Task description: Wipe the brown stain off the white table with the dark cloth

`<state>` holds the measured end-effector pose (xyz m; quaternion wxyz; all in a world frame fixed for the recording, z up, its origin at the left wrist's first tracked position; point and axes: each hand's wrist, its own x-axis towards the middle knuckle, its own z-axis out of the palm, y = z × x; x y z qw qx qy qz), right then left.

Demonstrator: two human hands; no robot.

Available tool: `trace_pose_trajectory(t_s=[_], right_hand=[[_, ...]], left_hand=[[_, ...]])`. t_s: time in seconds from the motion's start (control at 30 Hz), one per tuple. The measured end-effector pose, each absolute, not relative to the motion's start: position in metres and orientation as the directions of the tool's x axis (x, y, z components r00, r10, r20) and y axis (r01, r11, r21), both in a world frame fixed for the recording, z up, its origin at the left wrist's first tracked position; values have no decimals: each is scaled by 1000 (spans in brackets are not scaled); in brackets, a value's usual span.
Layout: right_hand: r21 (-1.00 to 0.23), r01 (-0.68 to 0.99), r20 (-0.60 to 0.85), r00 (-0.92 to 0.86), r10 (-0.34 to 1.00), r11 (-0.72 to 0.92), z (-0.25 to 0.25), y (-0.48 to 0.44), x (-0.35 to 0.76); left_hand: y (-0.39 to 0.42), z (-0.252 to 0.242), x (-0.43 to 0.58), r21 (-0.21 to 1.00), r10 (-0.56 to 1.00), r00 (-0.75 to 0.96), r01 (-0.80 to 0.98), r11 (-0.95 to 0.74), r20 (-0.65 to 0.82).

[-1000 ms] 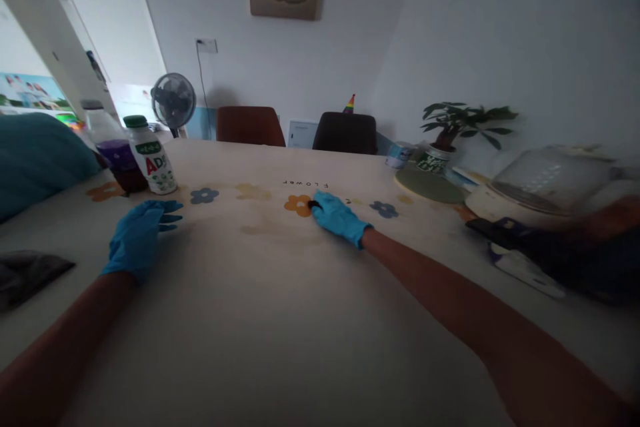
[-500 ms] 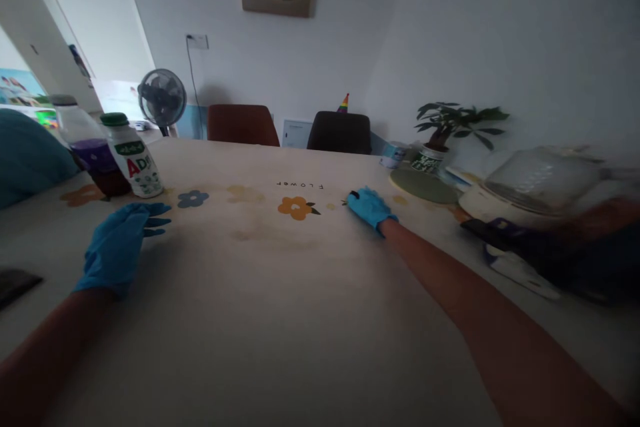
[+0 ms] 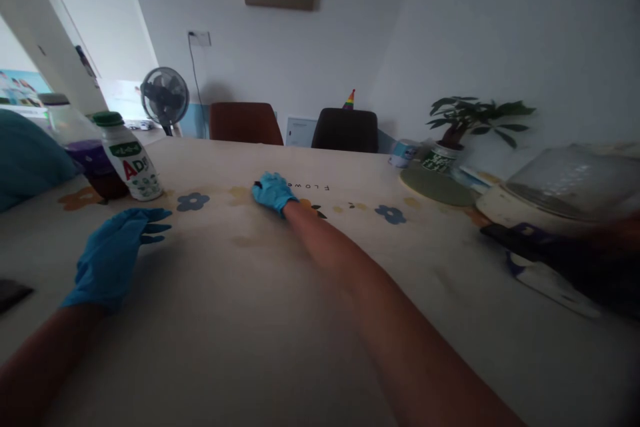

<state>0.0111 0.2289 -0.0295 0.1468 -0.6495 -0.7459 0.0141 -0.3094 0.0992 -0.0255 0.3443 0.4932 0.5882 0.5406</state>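
Note:
My right hand [image 3: 274, 193], in a blue glove, presses down on the table by the printed word and the orange flower. Its fingers are curled round a small dark thing [image 3: 258, 184], of which only a black bit shows at the glove's edge. On the left, my left hand [image 3: 113, 250], also gloved in blue, rests on its side with the fingers stretched out and nothing in it. Just beyond it stands a white bottle with a green cap [image 3: 131, 157]. Beside that is a clear bottle [image 3: 90, 153] with a purple label and dark liquid.
A pale tablecloth [image 3: 240, 320] with printed flowers covers the table. To the right are a potted plant [image 3: 443, 157], a green round mat [image 3: 430, 183], a domed clear cover [image 3: 565, 177] and a white object [image 3: 553, 283]. Two chairs [image 3: 245, 121] stand behind; a dark flat object [image 3: 13, 295] lies left.
My right hand has slid left across the tablecloth, from right of the orange flower to its left side. My left hand stays nearly in place. The view has shifted slightly.

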Motion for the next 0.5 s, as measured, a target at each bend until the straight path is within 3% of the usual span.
trace_pose_trajectory(t_s=[0.23, 0.5], right_hand=[[-250, 921, 160, -265, 951, 299, -29, 209, -61], [-326, 900, 154, -250, 956, 288, -19, 169, 6]], left_hand=[[103, -25, -314, 974, 958, -269, 224, -41, 103], [97, -10, -310, 981, 954, -290, 192, -16, 72]])
